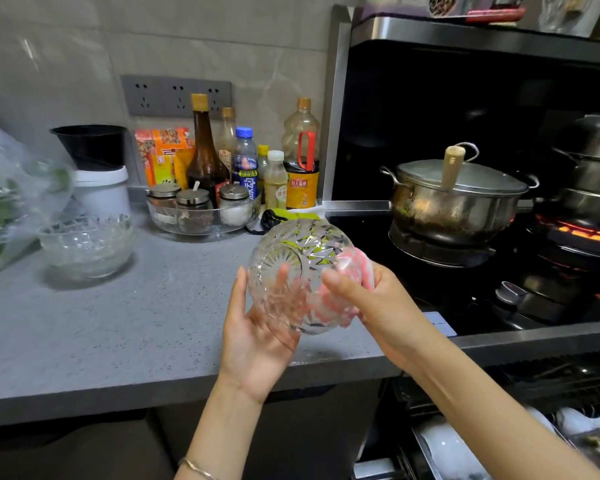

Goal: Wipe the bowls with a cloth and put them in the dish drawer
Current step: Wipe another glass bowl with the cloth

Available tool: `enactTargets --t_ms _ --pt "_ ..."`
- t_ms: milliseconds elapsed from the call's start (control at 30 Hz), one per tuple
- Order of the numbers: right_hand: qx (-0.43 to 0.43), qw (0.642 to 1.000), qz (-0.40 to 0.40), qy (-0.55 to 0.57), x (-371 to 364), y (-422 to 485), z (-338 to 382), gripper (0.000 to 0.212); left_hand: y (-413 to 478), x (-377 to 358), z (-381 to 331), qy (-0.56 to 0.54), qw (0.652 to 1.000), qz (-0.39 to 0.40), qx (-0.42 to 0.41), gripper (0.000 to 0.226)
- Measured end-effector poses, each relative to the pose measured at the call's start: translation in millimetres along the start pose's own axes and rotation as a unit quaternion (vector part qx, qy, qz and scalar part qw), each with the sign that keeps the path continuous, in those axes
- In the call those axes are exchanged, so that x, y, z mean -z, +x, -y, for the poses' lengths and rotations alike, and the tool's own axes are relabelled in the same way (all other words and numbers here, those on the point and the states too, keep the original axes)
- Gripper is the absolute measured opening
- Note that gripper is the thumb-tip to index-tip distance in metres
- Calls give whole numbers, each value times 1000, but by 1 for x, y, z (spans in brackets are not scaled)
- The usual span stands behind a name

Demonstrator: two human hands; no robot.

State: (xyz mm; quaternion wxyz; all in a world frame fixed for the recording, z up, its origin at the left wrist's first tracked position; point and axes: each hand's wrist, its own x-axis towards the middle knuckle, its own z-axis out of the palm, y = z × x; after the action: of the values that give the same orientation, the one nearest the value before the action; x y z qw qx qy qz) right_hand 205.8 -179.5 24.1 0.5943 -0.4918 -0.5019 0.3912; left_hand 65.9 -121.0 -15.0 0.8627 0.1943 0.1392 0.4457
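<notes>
- Stacked bowls [85,245]: back left of the worktop [136,323], not yet wiped.
- Left hand [253,341]: above the worktop's front edge, palm under the bowl [291,268], thumb and fingers curled round it.
- Bowl: held in the air, tipped on its side. I judge the cut glass slippery. Hard rubbing could knock it loose onto the front edge.
- Right hand [371,299]: fingers gripping the cloth [357,268], pressed against the bowl's right side.
- Burner [582,233]: lit, far right. If I swing that way, the cloth could scorch.
- Drawer [465,445]: open, below right, and easy to bump.
</notes>
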Motion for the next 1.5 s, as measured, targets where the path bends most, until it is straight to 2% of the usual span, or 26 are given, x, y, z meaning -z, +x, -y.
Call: enactTargets --t_ms 100,200,267,333,400,500,567,633,667,800,933,1133,1267,1333,1400,1500 --pt "-54 998 -3 -25 5 3 -8 65 1 0 -4 -16 999 -10 -41 35" --pt "-106 994 -3 29 9 4 -18 64 -3 -8 -9 18 996 -25 -87 33" --pt "-108 990 -48 73 11 5 -20 60 -5 -11 -11 39 992 -29 -114 30" --pt "-48 989 -108 84 14 6 -18 52 -6 -11 -14 61 988 -37 -140 27" --pt "32 989 -141 25 13 5 -12 47 -8 -14 -15 95 982 -47 -156 30" --pt "176 976 -100 -76 -3 0 -1 32 -11 -19 -8 144 975 -41 -162 32" --pt "266 942 -33 -202 -15 -1 -5 39 -12 -22 -2 174 970 -30 -167 31" --pt "339 879 -2 -337 -19 0 -18 44 -13 -24 2 202 962 -21 -184 32" --pt "354 861 -7 -366 -19 1 -24 46 -13 -23 2 203 960 -25 -192 31" --pt "338 866 -1 -369 -16 -12 -42 46 -13 -21 -7 170 962 -54 -205 38" --pt "377 825 15 -420 -18 -11 -37 47 -13 -22 -4 196 962 -29 -190 33" --pt "344 848 -32 -401 -11 -5 -32 46 -12 -26 -5 152 966 -37 -204 31" --pt "377 820 -8 -431 -21 -12 -37 45 -9 -24 -5 159 972 -35 -170 46" --pt "375 817 -17 -437 -22 -5 -34 44 -9 -23 -3 166 974 -28 -153 45" --pt "346 847 -28 -403 -19 2 -28 42 -8 -22 -2 168 975 -7 -147 33" --pt "308 891 -20 -334 -10 12 -21 41 -7 -23 -5 170 974 -6 -148 29"
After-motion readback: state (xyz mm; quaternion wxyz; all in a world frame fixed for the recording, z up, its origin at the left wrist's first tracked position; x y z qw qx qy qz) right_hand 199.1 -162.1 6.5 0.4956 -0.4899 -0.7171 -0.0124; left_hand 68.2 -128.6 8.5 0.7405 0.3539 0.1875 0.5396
